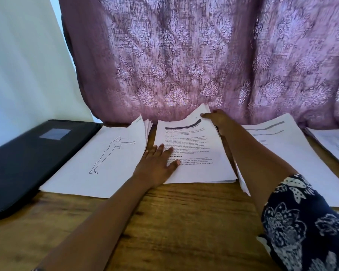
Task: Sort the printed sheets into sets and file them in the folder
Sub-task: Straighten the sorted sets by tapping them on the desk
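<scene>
A stack of printed text sheets (196, 145) lies in the middle of the wooden table (184, 222). My left hand (157, 163) lies flat on its lower left part, fingers straight. My right hand (217, 119) grips the stack's far right corner, thumb on top, and that corner curls upward. Left of it lies a pile of sheets with a line drawing of a standing figure (104, 159). A black folder (27, 159) rests shut at the far left. More printed sheets (286, 151) spread under and beyond my right forearm.
A purple patterned curtain (204, 65) hangs right behind the papers, touching the table's back edge. Another pile of sheets (335, 143) sits at the far right edge. A white wall (24, 65) stands at the left. Bare wood shows in the foreground.
</scene>
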The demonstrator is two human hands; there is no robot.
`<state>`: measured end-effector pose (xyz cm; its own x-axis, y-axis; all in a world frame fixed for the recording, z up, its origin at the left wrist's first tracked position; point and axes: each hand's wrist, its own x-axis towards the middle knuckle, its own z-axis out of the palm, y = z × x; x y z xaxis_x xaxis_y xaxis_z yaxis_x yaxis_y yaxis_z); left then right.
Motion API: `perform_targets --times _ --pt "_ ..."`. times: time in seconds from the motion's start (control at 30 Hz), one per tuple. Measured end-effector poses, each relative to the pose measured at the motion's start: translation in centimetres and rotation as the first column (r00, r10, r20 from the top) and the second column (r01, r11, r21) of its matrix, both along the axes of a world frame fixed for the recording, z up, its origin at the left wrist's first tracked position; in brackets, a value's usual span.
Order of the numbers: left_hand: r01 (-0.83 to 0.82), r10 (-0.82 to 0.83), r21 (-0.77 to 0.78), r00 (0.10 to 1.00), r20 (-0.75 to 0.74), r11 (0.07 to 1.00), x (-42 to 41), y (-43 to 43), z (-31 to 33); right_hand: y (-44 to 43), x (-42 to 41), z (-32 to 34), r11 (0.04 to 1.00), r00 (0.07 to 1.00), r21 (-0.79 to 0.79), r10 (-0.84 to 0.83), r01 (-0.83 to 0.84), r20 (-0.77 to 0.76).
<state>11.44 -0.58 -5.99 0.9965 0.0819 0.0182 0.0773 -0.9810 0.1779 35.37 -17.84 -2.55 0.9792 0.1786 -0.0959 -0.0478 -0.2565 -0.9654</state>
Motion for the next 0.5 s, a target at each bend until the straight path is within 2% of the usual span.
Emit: perform_targets --times 0.03,0.1,0.17,0.3,0.37,0.4,0.43,0.5 --pt "0.0 0.0 0.002 1.0 -0.001 1.0 0.0 0.0 0.0 -0.4 -0.6 -0.1 0.999 0.998 0.026 0.036 -0.035 -0.051" --pt "-0.003 0.003 0.0 1.0 0.004 1.0 0.1 0.1 0.0 -0.9 -2.3 -0.3 0.996 0.988 -0.022 0.085 -0.089 -0.132" --pt "-0.005 0.005 -0.001 1.0 0.008 1.0 0.1 0.1 0.0 -1.1 -3.9 -0.2 0.995 0.987 -0.052 0.076 -0.084 -0.144" --pt "0.015 -0.013 -0.064 1.0 0.025 0.998 -0.5 0.0 0.3 -0.9 -6.9 2.0 0.997 1.0 -0.073 -0.008 0.009 0.022" --pt "0.045 -0.012 -0.274 0.993 0.12 0.961 -1.4 -0.3 1.3 -1.9 -9.3 4.3 1.0 0.996 -0.012 0.001 0.0 0.087" --pt "0.057 0.035 -0.441 0.98 0.197 0.896 -2.0 -0.6 2.2 -2.8 -10.7 5.6 1.0 0.994 0.027 0.012 -0.015 0.105" --pt "0.075 0.117 -0.623 0.958 0.262 0.778 -2.6 -0.8 3.3 -3.9 -12.1 6.7 0.998 0.993 0.06 0.023 -0.03 0.114" --pt "0.152 0.284 -0.897 0.915 0.286 0.414 -3.7 -1.4 6.0 -5.9 -15.4 8.9 0.985 0.986 0.149 0.065 -0.089 0.155"
